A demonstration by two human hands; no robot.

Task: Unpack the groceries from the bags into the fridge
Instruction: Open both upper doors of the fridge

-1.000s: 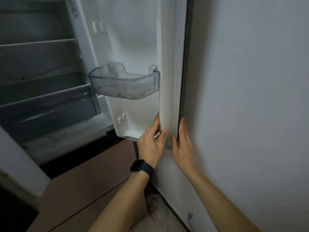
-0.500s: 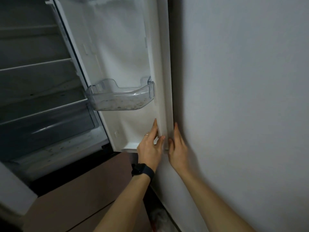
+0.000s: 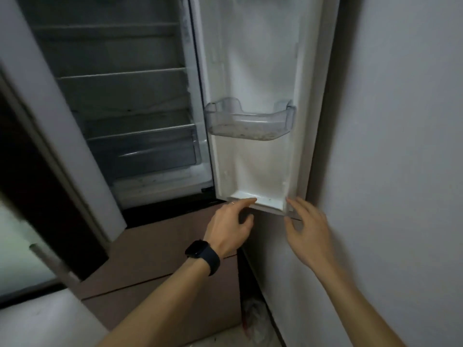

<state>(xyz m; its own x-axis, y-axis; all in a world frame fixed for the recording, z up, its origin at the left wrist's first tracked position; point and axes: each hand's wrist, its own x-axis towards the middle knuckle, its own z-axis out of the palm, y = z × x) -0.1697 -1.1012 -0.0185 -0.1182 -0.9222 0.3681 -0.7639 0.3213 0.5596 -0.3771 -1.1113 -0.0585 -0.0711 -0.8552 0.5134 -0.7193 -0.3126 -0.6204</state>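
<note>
Head view only, blurred by motion.

The white fridge (image 3: 120, 76) stands open at upper left. Its glass shelves and the clear bottom drawer (image 3: 142, 151) are seen dimly; the top is cut off by the frame. The white inner door (image 3: 260, 71) is swung out flat beside the pale grey wall (image 3: 400, 146). One clear plastic door bin (image 3: 250, 121) is hung at mid-height, with specks on its floor.

The left hand (image 3: 230, 221), with a black wristwatch (image 3: 204, 255), is held at the door's lower edge. Its fingers are straight and loose with nothing gripped, and the forefinger tip is at the bottom ledge; contact cannot be told. The right hand (image 3: 308, 231) is spread wide just below the door's outer corner, holding nothing.

A brown panel (image 3: 162, 246) lies below the fridge. Something pale and crumpled (image 3: 253, 314) is on the floor — too blurred to name.
</note>
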